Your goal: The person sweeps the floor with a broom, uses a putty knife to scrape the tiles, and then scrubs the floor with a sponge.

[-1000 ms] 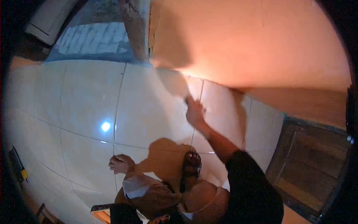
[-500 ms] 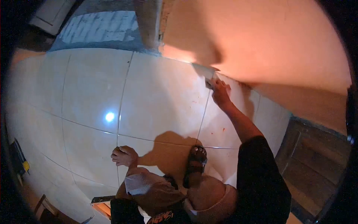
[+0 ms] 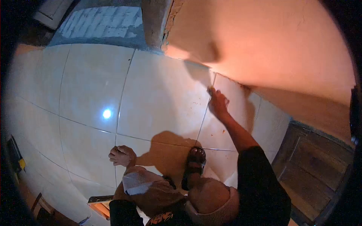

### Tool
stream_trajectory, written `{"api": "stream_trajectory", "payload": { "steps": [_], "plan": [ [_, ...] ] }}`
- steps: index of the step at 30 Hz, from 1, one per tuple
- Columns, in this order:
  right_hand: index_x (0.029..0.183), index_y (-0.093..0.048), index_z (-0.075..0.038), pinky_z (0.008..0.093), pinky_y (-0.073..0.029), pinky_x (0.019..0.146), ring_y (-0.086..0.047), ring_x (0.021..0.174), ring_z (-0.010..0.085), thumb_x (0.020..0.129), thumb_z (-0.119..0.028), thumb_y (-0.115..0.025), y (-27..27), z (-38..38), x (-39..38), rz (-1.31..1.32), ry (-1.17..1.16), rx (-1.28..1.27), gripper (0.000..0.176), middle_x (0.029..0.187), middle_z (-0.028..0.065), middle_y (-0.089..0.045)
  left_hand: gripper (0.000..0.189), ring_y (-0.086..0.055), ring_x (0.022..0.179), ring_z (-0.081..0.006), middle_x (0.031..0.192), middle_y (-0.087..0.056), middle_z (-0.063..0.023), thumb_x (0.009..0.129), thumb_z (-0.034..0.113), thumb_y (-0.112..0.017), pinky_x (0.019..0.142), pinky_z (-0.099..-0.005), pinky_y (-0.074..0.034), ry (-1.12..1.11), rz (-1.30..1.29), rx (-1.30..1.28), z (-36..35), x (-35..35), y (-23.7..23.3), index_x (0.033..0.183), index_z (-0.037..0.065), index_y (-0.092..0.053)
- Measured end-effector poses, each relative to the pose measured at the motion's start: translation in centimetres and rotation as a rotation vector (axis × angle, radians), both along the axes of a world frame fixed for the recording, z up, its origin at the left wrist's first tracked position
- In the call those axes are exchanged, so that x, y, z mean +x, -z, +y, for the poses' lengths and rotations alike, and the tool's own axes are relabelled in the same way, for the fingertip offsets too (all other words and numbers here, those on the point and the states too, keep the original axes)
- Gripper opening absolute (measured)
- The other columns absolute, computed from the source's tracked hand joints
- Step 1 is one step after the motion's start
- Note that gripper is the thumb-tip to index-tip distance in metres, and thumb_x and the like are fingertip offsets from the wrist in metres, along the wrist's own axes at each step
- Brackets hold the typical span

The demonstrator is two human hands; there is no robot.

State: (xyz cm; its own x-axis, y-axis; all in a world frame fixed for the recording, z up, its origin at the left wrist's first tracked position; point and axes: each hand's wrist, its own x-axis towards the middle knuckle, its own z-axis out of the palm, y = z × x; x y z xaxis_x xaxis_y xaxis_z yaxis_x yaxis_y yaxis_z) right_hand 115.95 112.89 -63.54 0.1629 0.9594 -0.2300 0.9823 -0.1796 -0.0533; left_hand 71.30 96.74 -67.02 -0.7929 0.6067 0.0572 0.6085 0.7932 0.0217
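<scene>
My right hand [image 3: 218, 103] is closed around a small flat grey tool [image 3: 210, 90], whose exact kind I cannot make out. It is held low over the pale floor tiles [image 3: 158, 94], near a grout line and short of the orange wall [image 3: 271, 45]. Small reddish-orange specks [image 3: 223, 132] are scattered on the tiles near this hand. My left hand [image 3: 123, 155] hangs just beyond my left knee with its fingers curled in. Whether anything is inside those fingers is hidden.
A dark wooden panel [image 3: 313, 165] is at the right, along the wall. A grey step with whitish streaks [image 3: 102, 22] borders the tiles at the top. My sandalled foot [image 3: 195, 162] rests on the floor. An orange-sided box-like object [image 3: 101, 207] is at the lower left.
My right hand has drawn back slightly from the wall's foot toward me, and the tool has turned so less of its flat face shows. My left hand stays by the knee.
</scene>
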Motion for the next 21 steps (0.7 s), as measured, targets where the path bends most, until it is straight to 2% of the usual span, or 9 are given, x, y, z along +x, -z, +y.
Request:
{"api": "stream_trajectory", "payload": {
  "steps": [1, 3, 7, 10, 11, 13, 17, 19, 21],
  "plan": [
    [0.125, -0.056, -0.014, 0.0563, -0.052, 0.066, -0.067, 0.081, 0.0399, 0.080, -0.003, -0.058, -3.2, 0.0, -2.4, 0.026, 0.069, -0.095, 0.047, 0.094, 0.0229, -0.061, 0.038, -0.047, 0.103, -0.0362, 0.110, -0.048, -0.0137, 0.092, 0.045, -0.046, 0.081, -0.0560, -0.038, -0.003, 0.010, 0.028, 0.4, 0.0, 0.1, 0.106, 0.011, -0.054],
    [0.134, -0.044, -0.008, 0.0672, -0.044, 0.079, -0.063, 0.097, 0.0427, 0.082, -0.010, -0.060, 1.6, 2.6, -0.1, 0.136, 0.265, -0.195, 0.054, 0.110, 0.0244, -0.058, 0.037, -0.047, 0.104, -0.0359, 0.111, -0.049, -0.0135, 0.092, 0.044, -0.047, 0.082, -0.0554, -0.039, 0.001, 0.030, 0.052, 0.0, 0.0, 0.5, 0.106, 0.011, -0.054],
    [0.133, -0.044, -0.001, 0.0633, -0.041, 0.092, -0.059, 0.108, 0.0458, 0.087, -0.015, -0.056, -1.2, 3.4, -11.1, 0.099, 0.460, -0.228, 0.049, 0.118, 0.0269, -0.056, 0.038, -0.048, 0.105, -0.0353, 0.112, -0.049, -0.0137, 0.092, 0.045, -0.045, 0.083, -0.0546, -0.039, -0.018, 0.025, -0.058, -0.3, -0.3, 1.4, 0.107, 0.011, -0.054],
    [0.130, -0.041, 0.000, 0.0668, -0.042, 0.090, -0.060, 0.108, 0.0468, 0.089, -0.015, -0.055, -0.3, 6.3, -7.0, 0.219, 0.355, -0.071, 0.045, 0.119, 0.0275, -0.058, 0.040, -0.050, 0.102, -0.0354, 0.108, -0.050, -0.0136, 0.092, 0.047, -0.045, 0.082, -0.0551, -0.039, -0.016, 0.072, -0.027, 0.0, -0.2, 0.8, 0.107, 0.011, -0.055],
    [0.131, -0.042, -0.003, 0.0683, -0.033, 0.102, -0.052, 0.120, 0.0497, 0.091, -0.015, -0.052, 0.9, 8.7, -3.9, 0.523, 0.531, -0.136, 0.043, 0.131, 0.0293, -0.051, 0.040, -0.050, 0.102, -0.0355, 0.108, -0.051, -0.0135, 0.092, 0.047, -0.045, 0.082, -0.0553, -0.039, -0.008, 0.081, -0.041, -1.1, -0.7, 0.3, 0.106, 0.011, -0.055],
    [0.133, -0.045, -0.008, 0.0688, -0.029, 0.106, -0.049, 0.123, 0.0495, 0.092, -0.015, -0.050, 5.1, 9.1, -5.1, 0.174, 0.609, -0.091, 0.042, 0.133, 0.0307, -0.050, 0.040, -0.051, 0.100, -0.0356, 0.106, -0.051, -0.0132, 0.092, 0.047, -0.045, 0.081, -0.0558, -0.039, 0.019, 0.072, -0.018, -0.4, -0.1, 0.4, 0.105, 0.011, -0.055],
    [0.138, -0.045, -0.011, 0.0659, -0.029, 0.107, -0.050, 0.123, 0.0468, 0.097, -0.018, -0.044, 0.1, 8.5, -5.5, 0.229, 0.544, -0.120, 0.042, 0.130, 0.0281, -0.055, 0.040, -0.051, 0.101, -0.0356, 0.107, -0.051, -0.0136, 0.092, 0.047, -0.045, 0.082, -0.0552, -0.039, 0.046, 0.047, 0.062, 4.4, 0.8, 0.8, 0.105, 0.011, -0.055],
    [0.136, -0.043, -0.003, 0.0674, -0.034, 0.103, -0.053, 0.119, 0.0452, 0.095, -0.021, -0.049, 1.6, 10.2, -2.8, 0.282, 0.724, -0.161, 0.045, 0.128, 0.0270, -0.056, 0.040, -0.051, 0.101, -0.0356, 0.108, -0.051, -0.0138, 0.092, 0.047, -0.045, 0.082, -0.0549, -0.039, 0.028, 0.058, 0.063, 4.5, 0.5, 0.6, 0.106, 0.011, -0.055],
    [0.128, -0.047, -0.003, 0.0673, -0.040, 0.094, -0.057, 0.114, 0.0440, 0.094, -0.022, -0.051, 3.6, 7.7, -6.2, 0.077, 0.537, -0.212, 0.039, 0.123, 0.0293, -0.058, 0.040, -0.050, 0.101, -0.0356, 0.108, -0.051, -0.0141, 0.092, 0.047, -0.045, 0.082, -0.0545, -0.040, 0.048, 0.040, 0.059, 4.7, 1.9, 0.6, 0.106, 0.011, -0.055]
  ]
}}
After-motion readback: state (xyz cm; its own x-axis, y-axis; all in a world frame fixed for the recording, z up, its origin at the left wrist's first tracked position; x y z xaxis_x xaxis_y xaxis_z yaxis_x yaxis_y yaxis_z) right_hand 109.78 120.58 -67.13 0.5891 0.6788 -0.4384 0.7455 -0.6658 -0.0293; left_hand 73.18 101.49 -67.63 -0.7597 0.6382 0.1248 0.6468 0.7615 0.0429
